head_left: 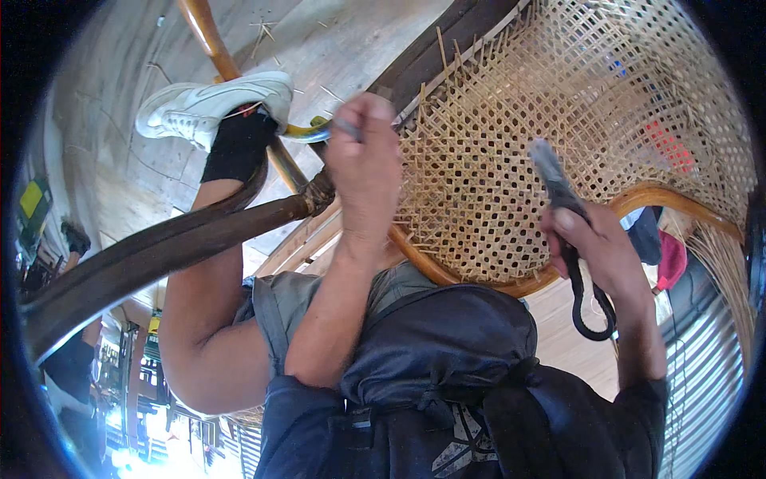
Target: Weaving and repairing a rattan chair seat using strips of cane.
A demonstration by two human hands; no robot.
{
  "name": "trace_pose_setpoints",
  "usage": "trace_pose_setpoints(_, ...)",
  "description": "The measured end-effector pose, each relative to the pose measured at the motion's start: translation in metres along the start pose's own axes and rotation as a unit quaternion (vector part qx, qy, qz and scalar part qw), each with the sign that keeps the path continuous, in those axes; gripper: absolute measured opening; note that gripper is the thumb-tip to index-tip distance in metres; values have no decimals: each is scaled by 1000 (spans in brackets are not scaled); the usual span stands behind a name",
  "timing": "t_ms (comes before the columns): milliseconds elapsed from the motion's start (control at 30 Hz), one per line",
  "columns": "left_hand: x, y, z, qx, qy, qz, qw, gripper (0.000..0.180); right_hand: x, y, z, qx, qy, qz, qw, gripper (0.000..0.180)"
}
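My right hand (594,243) is closed around a dark-handled tool (565,190) with a grey, blunt-looking tip. A black loop hangs below the handle, and motion blur hides the tool's exact kind. The tool is held above a woven cane panel (487,176) with an open lattice of small holes. My left hand (365,172) is a blurred fist at the panel's left edge. A small grey piece shows at its fingers, too smeared to name. Loose cane ends stick out along the panel's upper left, beside a dark wooden rail (455,40).
A curved brown wooden frame (638,195) borders the panel. Dark, thick poles (167,239) cross at the left, bound at a joint. My foot in a white shoe (215,104) rests by a lighter pole. Cane strands (722,271) hang at the right, near a red cloth (672,259).
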State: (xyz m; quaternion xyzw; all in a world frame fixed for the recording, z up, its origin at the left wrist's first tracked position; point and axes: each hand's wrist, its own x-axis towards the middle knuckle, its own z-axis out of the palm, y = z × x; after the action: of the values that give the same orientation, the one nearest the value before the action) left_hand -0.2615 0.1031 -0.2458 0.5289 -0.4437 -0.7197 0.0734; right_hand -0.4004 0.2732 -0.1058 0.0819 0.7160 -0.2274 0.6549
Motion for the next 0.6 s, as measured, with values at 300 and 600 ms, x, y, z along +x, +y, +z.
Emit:
trace_pose_setpoints(300,11,10,7,465,-174,93,863,31,-107,181,-9,305,44,-115,944,55)
trace_pose_setpoints(600,32,2,30,614,-72,295,728,37,-4,321,73,-28,303,52,951,47)
